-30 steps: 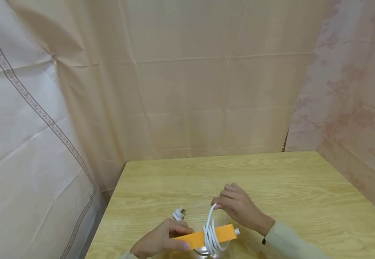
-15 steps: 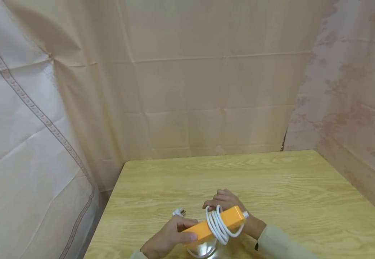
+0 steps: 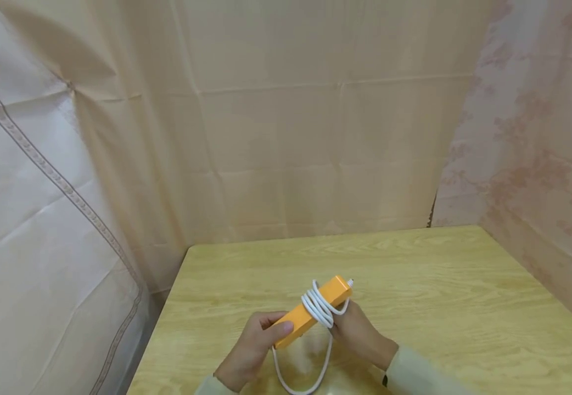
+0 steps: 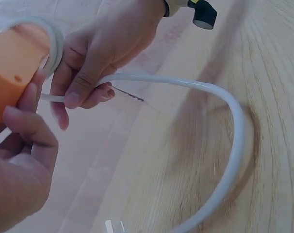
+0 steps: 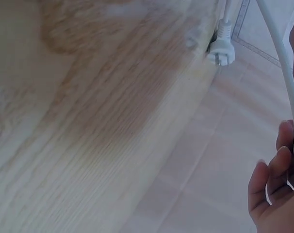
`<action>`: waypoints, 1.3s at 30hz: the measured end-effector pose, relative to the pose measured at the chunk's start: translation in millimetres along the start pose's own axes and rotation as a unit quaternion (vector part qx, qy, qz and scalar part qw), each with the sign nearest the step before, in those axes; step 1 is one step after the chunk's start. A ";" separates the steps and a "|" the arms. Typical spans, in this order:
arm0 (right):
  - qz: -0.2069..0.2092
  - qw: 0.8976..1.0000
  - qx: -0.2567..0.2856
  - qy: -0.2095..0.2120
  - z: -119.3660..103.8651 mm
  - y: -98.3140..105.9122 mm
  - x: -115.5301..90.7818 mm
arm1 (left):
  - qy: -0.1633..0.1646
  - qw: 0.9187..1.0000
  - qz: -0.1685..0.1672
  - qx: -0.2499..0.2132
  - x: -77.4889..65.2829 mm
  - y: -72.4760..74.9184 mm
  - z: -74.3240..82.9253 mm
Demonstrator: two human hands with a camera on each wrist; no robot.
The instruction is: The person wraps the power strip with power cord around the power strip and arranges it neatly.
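My left hand (image 3: 256,343) grips the lower end of an orange power strip (image 3: 332,289), thumb on its top face. The strip is held tilted over the table, its far end up and to the right. Several turns of white power cord (image 3: 318,306) wrap its middle. Behind the coil, my right hand (image 3: 357,332) is partly hidden; in the left wrist view its thumb and fingers pinch the cord (image 4: 156,78). A loose loop hangs below the strip between both hands. The white plug (image 5: 221,51) shows in the right wrist view, prongs exposed.
A wood-grain table (image 3: 414,285) lies under both hands. Beige cloth (image 3: 276,137) hangs behind it, with pale flowered cloth (image 3: 538,153) on the right and whitish cloth (image 3: 34,230) on the left.
The power strip has risen and tilted steeper, its far end moving away from me. My right hand has come from beyond the strip round to its right underside, drawing the cord around it.
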State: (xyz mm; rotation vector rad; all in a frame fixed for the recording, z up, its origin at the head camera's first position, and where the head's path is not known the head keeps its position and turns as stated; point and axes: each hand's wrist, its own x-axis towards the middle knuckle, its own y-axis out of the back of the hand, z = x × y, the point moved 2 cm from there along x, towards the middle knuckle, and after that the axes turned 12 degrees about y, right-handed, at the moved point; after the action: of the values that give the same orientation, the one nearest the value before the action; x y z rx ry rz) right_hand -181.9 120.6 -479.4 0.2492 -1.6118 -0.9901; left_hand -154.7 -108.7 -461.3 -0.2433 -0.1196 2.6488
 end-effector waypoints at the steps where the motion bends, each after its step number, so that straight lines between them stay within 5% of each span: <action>1: 0.000 1.000 -0.007 0.002 0.4 -1.6 1.0 | 0.006 1.000 0.016 -0.004 0.3 -0.1 1.2; 5: -0.006 1.000 -0.017 0.001 -0.9 -7.9 5.6 | 0.022 0.997 0.065 -0.026 1.3 -0.5 3.1; 14: -0.019 0.999 -0.008 -0.024 -12.4 -4.8 10.3 | 0.002 0.987 0.154 -0.047 5.3 -6.6 5.4; 21: -0.022 0.998 0.021 -0.047 -19.4 -7.1 9.2 | -0.004 0.979 0.193 -0.067 9.2 -11.2 3.1; 28: 0.020 0.999 0.026 -0.039 -22.8 -7.0 4.6 | -0.017 0.966 0.251 -0.053 9.9 0.3 4.2; 39: 0.017 0.999 0.036 -0.027 -26.2 1.1 8.9 | -0.054 0.958 0.278 0.046 3.2 1.9 6.0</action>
State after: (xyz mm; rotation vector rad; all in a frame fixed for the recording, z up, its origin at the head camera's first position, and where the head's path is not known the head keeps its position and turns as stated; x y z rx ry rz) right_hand -161.0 103.6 -473.0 0.2456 -1.6980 -0.9208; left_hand -159.4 -109.2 -456.1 -0.1099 0.0478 3.2194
